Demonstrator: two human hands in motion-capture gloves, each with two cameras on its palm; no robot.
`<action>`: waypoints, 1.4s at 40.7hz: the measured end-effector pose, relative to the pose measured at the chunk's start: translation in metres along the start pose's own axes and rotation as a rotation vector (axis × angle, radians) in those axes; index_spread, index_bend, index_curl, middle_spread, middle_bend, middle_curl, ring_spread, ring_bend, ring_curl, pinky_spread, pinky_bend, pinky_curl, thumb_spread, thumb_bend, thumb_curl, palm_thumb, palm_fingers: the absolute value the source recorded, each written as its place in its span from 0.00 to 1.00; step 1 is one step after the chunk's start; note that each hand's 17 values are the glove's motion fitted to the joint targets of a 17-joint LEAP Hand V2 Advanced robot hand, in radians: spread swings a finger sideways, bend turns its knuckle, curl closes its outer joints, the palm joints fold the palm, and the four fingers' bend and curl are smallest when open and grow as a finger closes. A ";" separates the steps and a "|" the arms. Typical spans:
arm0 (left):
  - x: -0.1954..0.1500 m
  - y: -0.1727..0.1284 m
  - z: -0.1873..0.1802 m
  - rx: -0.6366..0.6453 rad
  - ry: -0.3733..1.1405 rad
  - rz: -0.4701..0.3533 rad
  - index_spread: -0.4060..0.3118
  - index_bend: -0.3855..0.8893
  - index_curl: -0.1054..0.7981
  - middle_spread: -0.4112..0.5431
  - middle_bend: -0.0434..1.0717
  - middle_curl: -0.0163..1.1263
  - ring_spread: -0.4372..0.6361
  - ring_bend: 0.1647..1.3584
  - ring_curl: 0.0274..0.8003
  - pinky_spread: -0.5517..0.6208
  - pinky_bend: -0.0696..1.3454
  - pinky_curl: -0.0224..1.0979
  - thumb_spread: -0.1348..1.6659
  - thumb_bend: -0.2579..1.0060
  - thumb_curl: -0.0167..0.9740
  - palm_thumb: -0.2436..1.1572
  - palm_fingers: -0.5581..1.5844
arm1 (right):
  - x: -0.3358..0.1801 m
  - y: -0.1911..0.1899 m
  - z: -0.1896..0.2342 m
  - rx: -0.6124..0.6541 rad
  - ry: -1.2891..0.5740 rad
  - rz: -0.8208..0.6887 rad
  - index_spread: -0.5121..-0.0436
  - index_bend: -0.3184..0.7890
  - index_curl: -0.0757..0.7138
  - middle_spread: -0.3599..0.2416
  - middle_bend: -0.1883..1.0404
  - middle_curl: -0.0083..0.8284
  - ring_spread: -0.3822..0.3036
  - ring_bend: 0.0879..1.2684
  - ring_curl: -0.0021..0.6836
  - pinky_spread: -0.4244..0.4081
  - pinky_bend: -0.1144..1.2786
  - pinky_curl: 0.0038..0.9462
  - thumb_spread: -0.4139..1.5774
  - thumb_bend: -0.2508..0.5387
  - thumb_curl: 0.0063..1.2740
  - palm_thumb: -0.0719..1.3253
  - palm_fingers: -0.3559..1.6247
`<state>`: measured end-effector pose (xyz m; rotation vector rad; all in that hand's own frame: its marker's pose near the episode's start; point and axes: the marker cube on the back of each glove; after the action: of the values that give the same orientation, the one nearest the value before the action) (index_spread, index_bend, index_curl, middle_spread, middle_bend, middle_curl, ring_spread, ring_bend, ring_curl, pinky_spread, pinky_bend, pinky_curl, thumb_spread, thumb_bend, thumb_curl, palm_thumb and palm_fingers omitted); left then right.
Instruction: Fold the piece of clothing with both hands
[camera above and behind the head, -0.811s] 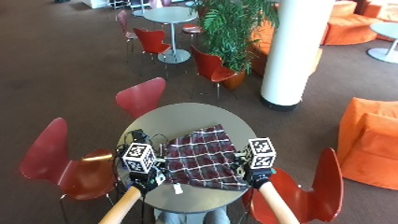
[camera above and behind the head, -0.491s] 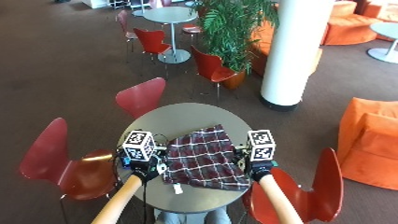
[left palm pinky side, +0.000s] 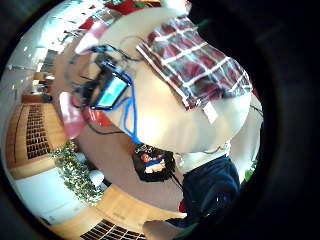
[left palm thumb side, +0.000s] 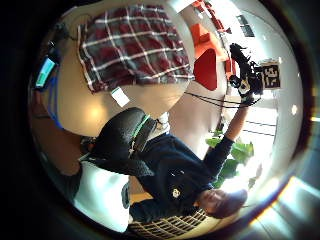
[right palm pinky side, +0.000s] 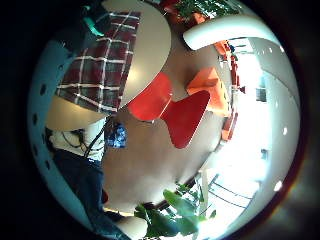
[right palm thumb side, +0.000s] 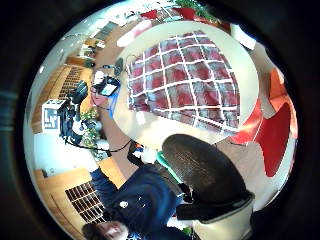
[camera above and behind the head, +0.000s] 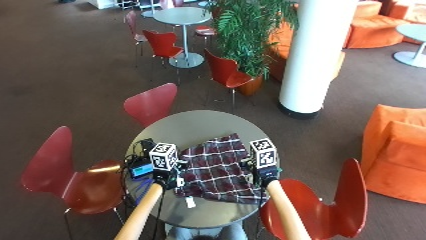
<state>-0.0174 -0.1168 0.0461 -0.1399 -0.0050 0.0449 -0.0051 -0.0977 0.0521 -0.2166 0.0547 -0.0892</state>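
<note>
Plaid, dark red with white lines: the piece of clothing lies spread flat on the round grey table, over the half nearest the person and reaching the right edge. A white tag sticks out from its near left corner onto bare tabletop.

Left hand sits at the cloth's left edge, near the near-left corner of the garment; right hand sits at the cloth's right edge, by the table's right rim. Hands well apart, the garment between them. Whether either hand touches or pinches the cloth cannot be told from the outside view; fingers hidden under the gloves' gear. Palm views show the plaid lying flat on the table, at some distance from each palm, no fingers visible round it.

Left of the cloth, on the table's left edge: a small device with a lit screen and a blue cable, plus dark wires.

Red chairs round the table: one at the far side, one left, one right. Brown carpet floor.
</note>
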 end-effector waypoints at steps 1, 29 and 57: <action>-0.003 -0.004 0.012 -0.022 0.009 0.002 0.40 0.43 0.45 0.52 0.13 0.20 0.63 0.24 0.29 0.69 0.32 0.29 0.61 0.20 0.26 0.36 0.40 | 0.002 -0.004 0.010 -0.018 0.011 -0.002 0.32 0.38 0.33 0.32 0.28 0.31 0.52 0.33 0.44 0.63 0.51 0.35 0.79 0.39 0.15 0.25 0.36; -0.004 0.031 0.125 -0.083 -0.003 -0.111 0.27 0.61 0.59 0.28 0.19 0.25 0.43 0.14 0.29 0.39 0.36 0.33 0.65 0.25 0.37 0.67 0.68 | 0.023 -0.005 0.160 -0.103 0.156 0.015 0.36 0.51 0.44 0.20 0.39 0.45 0.22 0.37 0.51 0.26 0.53 0.37 0.68 0.47 0.28 0.66 0.76; -0.005 0.078 0.018 -0.250 -0.055 0.083 0.21 0.45 0.61 0.16 0.22 0.36 0.21 0.12 0.41 0.24 0.24 0.34 0.79 0.20 0.30 0.66 0.80 | 0.008 0.020 0.020 -0.351 0.274 -0.084 0.45 0.46 0.61 0.14 0.43 0.55 0.14 0.44 0.63 0.03 0.49 0.39 0.72 0.40 0.28 0.79 0.86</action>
<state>-0.0261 -0.0372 0.0528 -0.3892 -0.0599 0.1316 0.0060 -0.0750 0.0665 -0.5568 0.3355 -0.1929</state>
